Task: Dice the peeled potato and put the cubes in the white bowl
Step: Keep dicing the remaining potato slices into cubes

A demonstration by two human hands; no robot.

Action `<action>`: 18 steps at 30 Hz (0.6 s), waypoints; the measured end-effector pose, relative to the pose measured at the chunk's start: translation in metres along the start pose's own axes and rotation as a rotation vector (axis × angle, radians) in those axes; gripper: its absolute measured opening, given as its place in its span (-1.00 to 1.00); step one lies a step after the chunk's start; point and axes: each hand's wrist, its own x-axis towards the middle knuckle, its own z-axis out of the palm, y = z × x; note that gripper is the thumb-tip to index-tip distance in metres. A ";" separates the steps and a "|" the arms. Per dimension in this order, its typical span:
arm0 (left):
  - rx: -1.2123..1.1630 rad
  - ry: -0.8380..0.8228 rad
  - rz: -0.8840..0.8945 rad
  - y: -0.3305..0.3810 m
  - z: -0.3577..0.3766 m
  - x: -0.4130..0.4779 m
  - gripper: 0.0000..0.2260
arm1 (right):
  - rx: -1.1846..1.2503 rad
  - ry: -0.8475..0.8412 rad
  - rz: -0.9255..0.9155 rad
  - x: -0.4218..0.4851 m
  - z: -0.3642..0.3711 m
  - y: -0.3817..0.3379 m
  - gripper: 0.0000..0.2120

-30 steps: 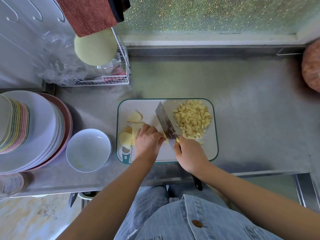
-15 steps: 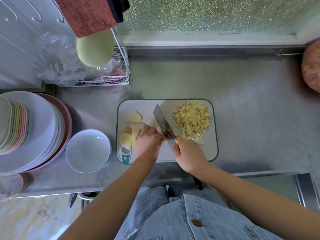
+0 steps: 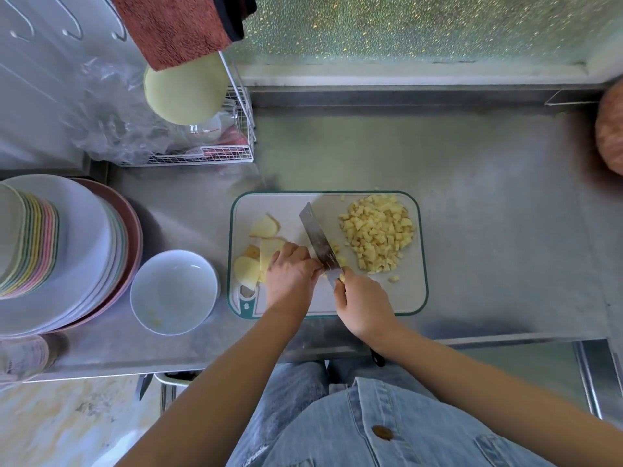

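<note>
On the green-rimmed white cutting board (image 3: 411,298), my left hand (image 3: 290,278) presses down on potato slices (image 3: 266,254) near the board's left side. My right hand (image 3: 364,301) grips the cleaver (image 3: 318,241), whose blade stands angled on the board right beside my left fingers. A few fresh cubes lie just right of the blade. A pile of potato cubes (image 3: 377,234) covers the board's right half. More loose slices (image 3: 264,226) lie at the upper left of the board. The white bowl (image 3: 173,291) sits left of the board, holding only a few scraps.
A stack of plates (image 3: 64,251) stands left of the bowl. A wire rack (image 3: 215,153) with a green lid, plastic bags and a red towel sits behind. A reddish round object (image 3: 610,129) is at the far right edge. The steel counter's front edge runs under my wrists.
The cleaver has shifted slightly left along the slices, chopping, and a few new cubes lie by the blade. My left hand stays on the slices.
</note>
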 end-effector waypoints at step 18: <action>-0.025 0.035 -0.178 0.000 -0.015 -0.004 -0.88 | 0.234 -0.028 -0.027 -0.005 -0.026 0.028 -0.67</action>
